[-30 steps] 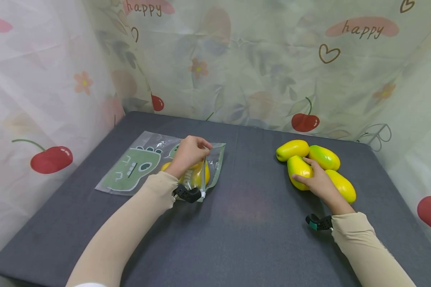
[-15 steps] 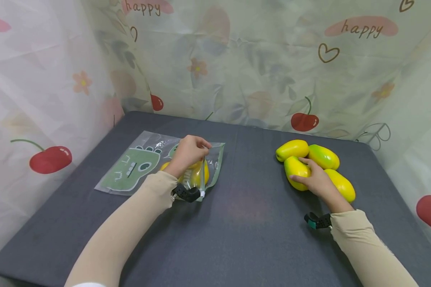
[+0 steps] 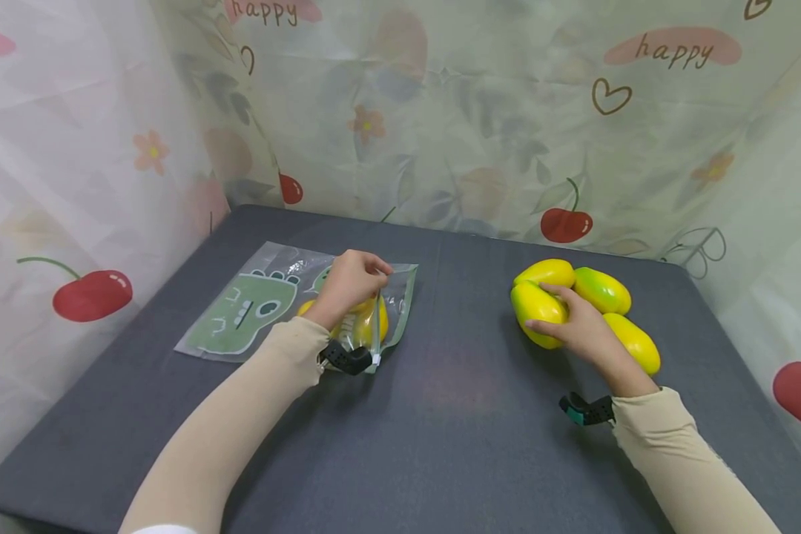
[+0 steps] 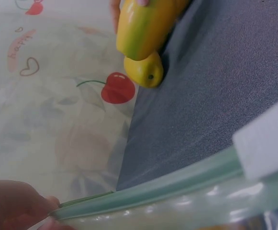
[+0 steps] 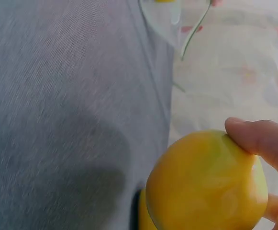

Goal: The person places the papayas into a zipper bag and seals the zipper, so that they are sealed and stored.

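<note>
My left hand (image 3: pixel 350 285) pinches the upper edge of a clear zip bag (image 3: pixel 230 319) with a green cartoon monster print. The bag's mouth faces right and a white slider (image 4: pixel 268 139) sits at its near end. Yellow fruit (image 3: pixel 364 323) shows through the plastic, partly covered by the hand and wrist. My right hand (image 3: pixel 584 328) grips a yellow-green mango (image 3: pixel 535 310) between thumb and fingers. In the right wrist view the mango (image 5: pixel 205 182) hangs above the table, casting a shadow.
Three more mangoes lie at the right: one behind (image 3: pixel 547 273) the held one, one at the back right (image 3: pixel 603 291) and one beside the right wrist (image 3: pixel 634 343). Printed curtains (image 3: pixel 440 133) enclose the dark grey table (image 3: pixel 440 430). A thin wire (image 3: pixel 704 248) hangs near the back right corner.
My right hand has drawn its mango leftward and slightly up, away from the mango by the wrist. The left hand and the bag have stayed in place.
</note>
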A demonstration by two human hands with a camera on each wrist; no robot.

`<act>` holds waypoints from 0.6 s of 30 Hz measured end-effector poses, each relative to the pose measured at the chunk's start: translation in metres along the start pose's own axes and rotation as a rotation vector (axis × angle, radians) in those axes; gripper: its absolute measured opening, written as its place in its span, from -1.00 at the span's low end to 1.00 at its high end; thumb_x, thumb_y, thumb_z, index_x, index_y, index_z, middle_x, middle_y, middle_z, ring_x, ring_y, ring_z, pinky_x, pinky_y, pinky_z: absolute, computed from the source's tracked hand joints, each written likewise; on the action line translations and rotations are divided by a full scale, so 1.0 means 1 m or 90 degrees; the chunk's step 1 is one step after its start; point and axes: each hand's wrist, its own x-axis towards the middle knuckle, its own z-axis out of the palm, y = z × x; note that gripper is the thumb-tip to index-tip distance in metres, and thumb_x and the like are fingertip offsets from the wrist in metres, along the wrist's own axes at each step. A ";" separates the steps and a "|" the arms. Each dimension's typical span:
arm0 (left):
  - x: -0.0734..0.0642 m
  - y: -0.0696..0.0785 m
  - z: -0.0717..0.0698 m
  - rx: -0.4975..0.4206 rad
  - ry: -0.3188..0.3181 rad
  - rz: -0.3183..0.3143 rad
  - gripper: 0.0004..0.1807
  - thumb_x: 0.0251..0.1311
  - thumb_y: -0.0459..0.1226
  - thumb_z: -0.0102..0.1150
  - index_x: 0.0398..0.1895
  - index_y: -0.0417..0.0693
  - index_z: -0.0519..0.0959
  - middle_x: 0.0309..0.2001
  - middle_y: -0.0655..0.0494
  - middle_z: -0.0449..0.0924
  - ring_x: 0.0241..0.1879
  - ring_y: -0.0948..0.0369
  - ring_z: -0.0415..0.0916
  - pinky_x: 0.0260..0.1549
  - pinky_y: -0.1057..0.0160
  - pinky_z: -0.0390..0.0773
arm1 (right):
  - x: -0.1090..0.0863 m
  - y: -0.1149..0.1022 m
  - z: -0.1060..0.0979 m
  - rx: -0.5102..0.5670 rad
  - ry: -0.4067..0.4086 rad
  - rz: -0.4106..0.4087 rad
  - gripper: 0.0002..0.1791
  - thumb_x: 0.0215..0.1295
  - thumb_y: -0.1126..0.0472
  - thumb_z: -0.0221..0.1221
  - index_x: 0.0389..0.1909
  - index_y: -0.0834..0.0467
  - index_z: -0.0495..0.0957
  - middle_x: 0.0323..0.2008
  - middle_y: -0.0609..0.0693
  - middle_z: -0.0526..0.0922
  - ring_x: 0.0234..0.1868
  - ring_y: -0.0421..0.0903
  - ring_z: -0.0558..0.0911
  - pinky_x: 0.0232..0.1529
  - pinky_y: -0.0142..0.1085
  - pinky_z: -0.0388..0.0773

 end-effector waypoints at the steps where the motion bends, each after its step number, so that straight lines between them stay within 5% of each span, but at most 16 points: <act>1: 0.000 0.000 0.000 0.001 0.000 0.000 -0.77 0.13 -0.37 0.10 -0.24 -0.01 0.72 -0.35 0.04 0.68 -0.52 0.16 0.51 -0.59 0.31 0.42 | -0.002 -0.004 0.000 0.002 0.000 -0.004 -0.02 0.19 -0.16 0.26 0.50 0.15 0.03 0.37 0.38 0.19 0.13 0.25 0.35 0.08 0.14 0.35; 18: -0.001 -0.001 0.000 0.003 0.000 0.001 -0.78 0.15 -0.36 0.11 -0.24 -0.01 0.72 -0.33 0.01 0.69 -0.50 0.15 0.54 -0.56 0.31 0.46 | -0.015 -0.043 0.021 0.035 0.017 -0.083 -0.10 0.14 -0.12 0.32 0.48 -0.05 0.15 0.41 0.22 0.23 0.19 0.20 0.39 0.06 0.07 0.42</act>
